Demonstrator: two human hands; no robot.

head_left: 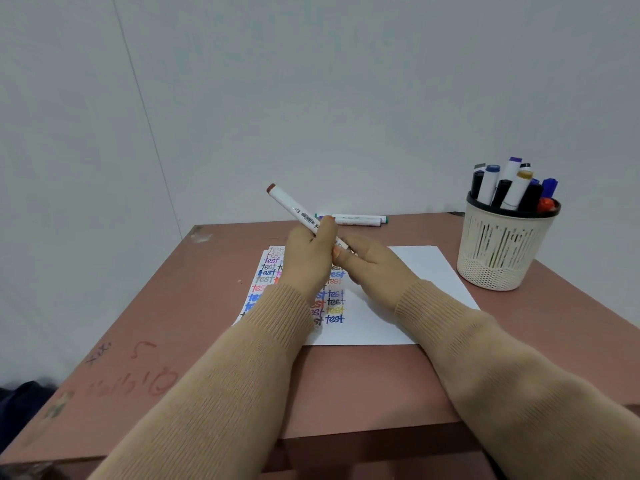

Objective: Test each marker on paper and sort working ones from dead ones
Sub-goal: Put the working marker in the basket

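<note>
Two hands meet over the middle of the table (346, 382), both on one marker (294, 209). The left hand (306, 261) wraps its fingers round the white barrel just below the printed barcode. The right hand (374, 271) appears to close thumb and fingers on the lower end, which is hidden between the two hands. The marker is in the air and tilted, its brown-capped end pointing up and away to the left, above the sheet of paper (436, 271).

The sheet lies flat on the table. Its left half is filled with rows of the word "test" in many colours, and its right half is bare white.

A cream plastic cup (502, 254) stands upright on the right side of the table, just beside the far right corner of the paper but not touching it. It has slotted sides above a mesh base. It is crowded with standing markers (516, 188), roughly ten of them. Three have white barrels with blue, purple and ochre caps, several are black, one or two are blue, and something red sits low against the rim on the right.

Two loose markers (356, 220) lie side by side along the far edge of the table, behind the hands, both with white barrels and one with green ends. Beige ribbed sleeves (207, 375) cover both forearms to the wrist.
</note>
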